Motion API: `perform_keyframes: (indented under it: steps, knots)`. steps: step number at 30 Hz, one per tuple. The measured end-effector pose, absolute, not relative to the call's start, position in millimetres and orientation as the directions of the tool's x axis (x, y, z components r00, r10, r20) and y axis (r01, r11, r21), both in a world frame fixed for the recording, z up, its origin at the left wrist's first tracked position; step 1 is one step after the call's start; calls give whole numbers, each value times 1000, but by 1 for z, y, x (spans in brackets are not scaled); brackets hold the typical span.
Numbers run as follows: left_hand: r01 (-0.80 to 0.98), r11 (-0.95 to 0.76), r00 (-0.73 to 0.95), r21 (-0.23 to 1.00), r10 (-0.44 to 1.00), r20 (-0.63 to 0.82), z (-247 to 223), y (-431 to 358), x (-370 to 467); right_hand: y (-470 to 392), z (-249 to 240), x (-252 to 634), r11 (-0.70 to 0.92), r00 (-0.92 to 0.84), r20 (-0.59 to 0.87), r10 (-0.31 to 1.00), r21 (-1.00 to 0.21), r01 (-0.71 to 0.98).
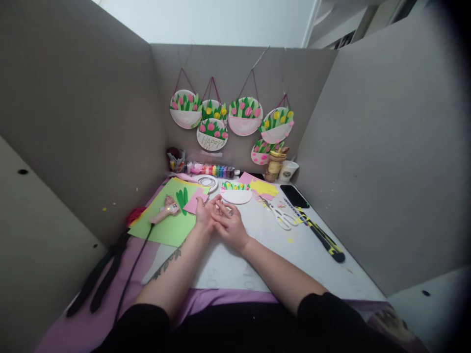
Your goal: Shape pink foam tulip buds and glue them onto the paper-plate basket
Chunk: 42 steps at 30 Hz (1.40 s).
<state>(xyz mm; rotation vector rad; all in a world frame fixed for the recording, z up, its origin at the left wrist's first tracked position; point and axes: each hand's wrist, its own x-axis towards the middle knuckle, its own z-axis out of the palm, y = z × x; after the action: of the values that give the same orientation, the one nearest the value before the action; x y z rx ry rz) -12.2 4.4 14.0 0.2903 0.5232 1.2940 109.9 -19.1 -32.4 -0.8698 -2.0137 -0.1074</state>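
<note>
The left hand [206, 214] lies palm up, its grip open with the fingers stretched out. The right hand [231, 226] rests over it, fingertips touching the left fingers; whether its grip closes on anything small cannot be told. Just beyond the fingertips, the half paper plate [236, 197] lies flat on the white surface [265, 272], its upper edge lined with green leaves and yellow and pink flowers.

Beside the left hand is a pink paper piece [196, 201], next to green leaf cutouts [182, 200] on light green paper [176, 234]. A pale pink glue gun [166, 211] lies on that paper too, its black cord [133, 272] running toward the person over lilac cloth [138, 255]. Behind the pink piece sits a white tape roll [208, 183].

To the right lie white-handled scissors [283, 216], a black-and-yellow utility knife [326, 240] and a black phone [295, 196]. Yellow paper [263, 188] overlaps pink sheets farther back. Along the grey partition [235, 61] stand a paint set [217, 170], an iced drink cup [274, 165] and a white paper cup [288, 170]; above them hang paper-plate flower baskets [245, 126], one lettered "HAPPY".
</note>
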Motion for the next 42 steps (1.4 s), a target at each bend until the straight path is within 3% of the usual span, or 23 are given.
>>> perform_keyframes:
  steps: [5, 10, 12, 16, 21, 33, 42]
  knots:
    - [-817, 284, 230, 502, 959, -168, 14, 2, -13, -16, -32, 112, 744, -281, 780, 560, -324, 584]
    - [-771, 331, 288, 543, 943, -166, 12, 1, -7, -15, -28, 110, 686, -185, 707, 682, -533, 495]
    - [-778, 338, 297, 530, 941, -164, 13, -2, -2, -15, -26, 109, 680, -149, 709, 689, -561, 472]
    - [-802, 358, 301, 478, 934, -194, 13, -5, 3, -14, -28, 109, 705, -123, 770, 626, -491, 513]
    - [-816, 310, 245, 488, 950, -194, 10, -2, -1, -15, -34, 113, 741, -261, 785, 563, -339, 580]
    - [-802, 259, 185, 539, 965, -188, 9, 1, -3, -11, -35, 115, 792, -363, 793, 489, -230, 566]
    - [-824, 276, 198, 494, 959, -204, 11, 0, -3, -12, -34, 116, 783, -364, 793, 489, -215, 584]
